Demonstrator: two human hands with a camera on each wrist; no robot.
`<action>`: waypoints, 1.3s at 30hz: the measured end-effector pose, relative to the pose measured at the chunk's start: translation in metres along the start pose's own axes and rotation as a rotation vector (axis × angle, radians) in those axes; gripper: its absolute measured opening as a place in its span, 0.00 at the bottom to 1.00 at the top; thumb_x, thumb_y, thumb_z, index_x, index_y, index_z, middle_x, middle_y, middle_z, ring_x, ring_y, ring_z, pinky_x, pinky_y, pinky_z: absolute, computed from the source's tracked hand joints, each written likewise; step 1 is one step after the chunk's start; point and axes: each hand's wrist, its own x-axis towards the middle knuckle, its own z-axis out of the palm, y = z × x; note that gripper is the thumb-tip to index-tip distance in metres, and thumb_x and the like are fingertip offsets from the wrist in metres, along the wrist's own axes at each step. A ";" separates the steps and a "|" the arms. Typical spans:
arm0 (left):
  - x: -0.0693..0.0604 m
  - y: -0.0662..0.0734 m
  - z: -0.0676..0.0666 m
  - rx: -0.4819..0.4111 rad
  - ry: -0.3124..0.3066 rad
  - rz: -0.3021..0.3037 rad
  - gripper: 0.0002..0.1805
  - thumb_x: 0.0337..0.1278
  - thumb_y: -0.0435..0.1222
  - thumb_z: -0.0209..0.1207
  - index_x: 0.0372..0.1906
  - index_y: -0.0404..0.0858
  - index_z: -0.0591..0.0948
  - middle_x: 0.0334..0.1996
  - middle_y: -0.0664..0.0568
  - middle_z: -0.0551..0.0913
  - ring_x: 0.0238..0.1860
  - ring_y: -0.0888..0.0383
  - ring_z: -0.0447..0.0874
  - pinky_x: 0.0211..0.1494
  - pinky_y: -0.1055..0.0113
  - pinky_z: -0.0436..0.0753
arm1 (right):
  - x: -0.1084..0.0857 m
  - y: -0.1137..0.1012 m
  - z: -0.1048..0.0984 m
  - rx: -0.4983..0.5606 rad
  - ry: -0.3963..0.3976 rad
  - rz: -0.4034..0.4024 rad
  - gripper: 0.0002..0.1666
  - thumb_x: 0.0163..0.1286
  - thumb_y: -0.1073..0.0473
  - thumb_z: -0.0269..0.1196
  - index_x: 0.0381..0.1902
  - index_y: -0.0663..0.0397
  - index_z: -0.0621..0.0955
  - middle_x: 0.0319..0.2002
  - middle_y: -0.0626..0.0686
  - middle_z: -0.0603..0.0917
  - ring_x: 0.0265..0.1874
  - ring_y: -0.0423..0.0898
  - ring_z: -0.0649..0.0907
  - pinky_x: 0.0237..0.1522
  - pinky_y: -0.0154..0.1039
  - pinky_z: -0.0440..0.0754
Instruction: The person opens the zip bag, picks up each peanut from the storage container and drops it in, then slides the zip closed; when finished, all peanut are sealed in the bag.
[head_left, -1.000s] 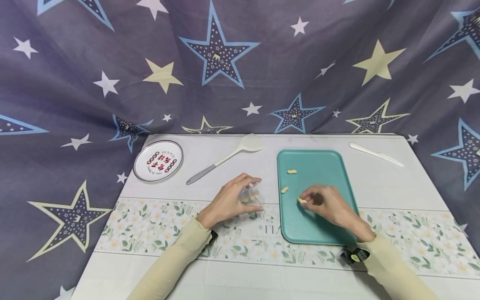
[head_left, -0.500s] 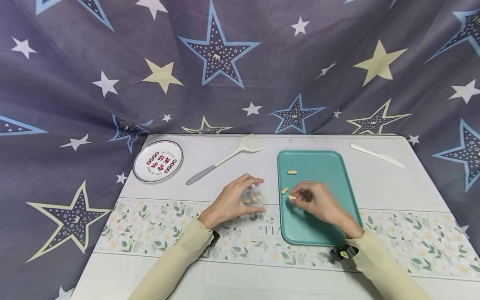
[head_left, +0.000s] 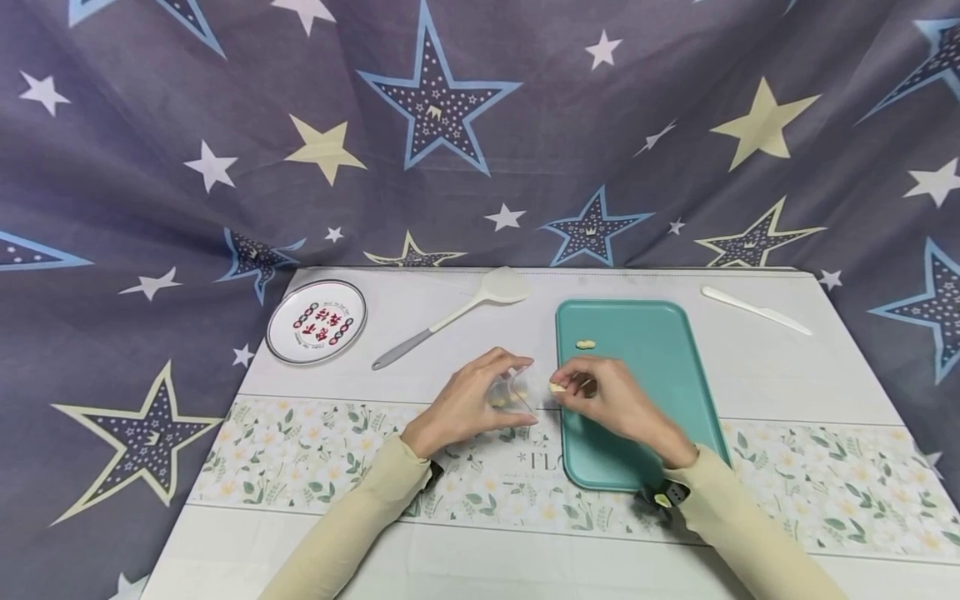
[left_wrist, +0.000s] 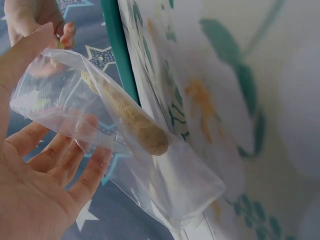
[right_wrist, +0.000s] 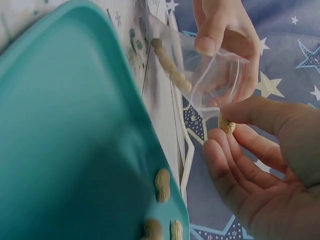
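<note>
My left hand point(head_left: 472, 396) holds a clear plastic bag point(head_left: 512, 390) by its mouth, thumb and fingers spread apart at the rim. Peanuts point(left_wrist: 132, 120) lie inside the bag, seen through the film in both wrist views. Close to the bag's mouth, over the tray's left edge, my right hand point(head_left: 611, 398) pinches a peanut point(right_wrist: 226, 124) between thumb and fingertips. On the teal tray point(head_left: 660, 333) a peanut point(head_left: 585, 344) lies near the upper left. The right wrist view shows more loose peanuts point(right_wrist: 162, 185) on the tray; my right hand blocks part of it in the head view.
A white spatula point(head_left: 457, 315) with a grey handle lies behind the left hand. The round plate point(head_left: 317, 322) with red lettering is at the far left, and a white knife point(head_left: 756, 311) at the right. A starry cloth point(head_left: 450, 208) hangs behind the table.
My right hand has moved left across the tray with the peanut, up to the bag's mouth. The left hand and bag have shifted slightly right.
</note>
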 end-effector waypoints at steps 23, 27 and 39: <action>0.005 0.004 0.003 -0.007 0.011 0.041 0.43 0.46 0.51 0.81 0.69 0.48 0.78 0.57 0.50 0.84 0.52 0.59 0.82 0.55 0.60 0.86 | 0.007 -0.015 0.014 0.041 -0.054 -0.050 0.07 0.66 0.64 0.73 0.41 0.51 0.90 0.34 0.47 0.91 0.32 0.37 0.87 0.40 0.36 0.90; 0.004 0.004 0.003 -0.012 0.006 0.033 0.42 0.46 0.51 0.81 0.69 0.47 0.78 0.57 0.50 0.84 0.53 0.59 0.82 0.55 0.60 0.86 | 0.006 -0.014 0.015 0.044 -0.073 -0.056 0.06 0.66 0.64 0.73 0.41 0.52 0.91 0.35 0.48 0.92 0.32 0.38 0.88 0.40 0.35 0.89; 0.004 0.006 0.002 -0.002 0.013 0.035 0.43 0.46 0.52 0.81 0.69 0.47 0.78 0.57 0.50 0.84 0.53 0.58 0.83 0.56 0.59 0.86 | 0.004 -0.012 0.014 0.075 -0.060 -0.054 0.07 0.67 0.64 0.72 0.43 0.54 0.90 0.36 0.48 0.92 0.33 0.38 0.88 0.41 0.35 0.89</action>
